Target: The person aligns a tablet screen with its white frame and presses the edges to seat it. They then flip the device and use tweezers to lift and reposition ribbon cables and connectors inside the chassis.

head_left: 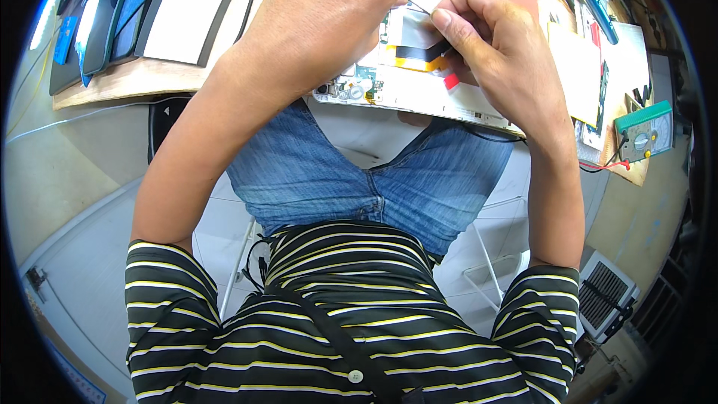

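An opened tablet-like device (479, 105) lies at the table's near edge, its circuit board (366, 84) and white inner side exposed. A black ribbon strip (420, 53), yellow tape (411, 64) and a small red tab (451, 82) show on it. Over its upper left part my left hand (329, 15) is closed, fingertips pressed together; what they hold is hidden. My right hand (501, 45) hovers above the device's right part, thumb and forefinger pinching a thin dark wire-like piece (419, 8). That piece slants up toward my left fingertips; whether they touch it, I cannot tell.
Phones or tablets (105, 23) and a white panel (191, 8) lie at the left. Pen-like tools (594, 0) and papers (576, 68) crowd the right. A green-edged analog multimeter (643, 135) with a red lead sits at the right edge. Below are my jeans-clad legs (359, 172).
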A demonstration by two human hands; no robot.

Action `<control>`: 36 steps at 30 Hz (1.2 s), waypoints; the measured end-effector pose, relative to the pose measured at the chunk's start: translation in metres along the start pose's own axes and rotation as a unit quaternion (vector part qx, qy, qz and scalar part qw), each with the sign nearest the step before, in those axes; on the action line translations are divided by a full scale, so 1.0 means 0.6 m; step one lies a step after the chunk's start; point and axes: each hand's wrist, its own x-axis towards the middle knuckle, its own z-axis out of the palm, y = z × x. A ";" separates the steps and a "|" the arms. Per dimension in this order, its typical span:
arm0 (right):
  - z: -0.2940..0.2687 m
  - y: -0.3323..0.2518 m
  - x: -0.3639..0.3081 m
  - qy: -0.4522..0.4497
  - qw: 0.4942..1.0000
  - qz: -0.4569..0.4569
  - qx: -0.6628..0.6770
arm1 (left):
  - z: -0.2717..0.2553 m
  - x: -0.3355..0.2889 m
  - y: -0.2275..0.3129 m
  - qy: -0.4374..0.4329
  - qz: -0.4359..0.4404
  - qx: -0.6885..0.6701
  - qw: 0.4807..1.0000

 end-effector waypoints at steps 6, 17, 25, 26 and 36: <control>-0.014 0.001 -0.003 0.008 0.998 -0.039 -0.054 | 0.003 0.006 0.006 -0.017 0.002 0.033 0.999; -0.036 -0.011 -0.005 -0.021 0.993 -0.004 -0.117 | 0.001 0.001 0.022 -0.007 0.042 0.117 0.992; -0.078 -0.023 -0.007 0.032 0.987 -0.029 -0.154 | 0.007 -0.006 0.023 -0.010 0.014 0.115 0.993; -0.086 -0.029 -0.008 0.041 0.991 -0.006 -0.124 | 0.008 -0.007 0.022 -0.014 0.014 0.111 0.994; 0.025 -0.035 -0.020 0.074 0.988 -0.016 -0.131 | 0.015 0.000 -0.010 0.001 -0.001 -0.011 1.000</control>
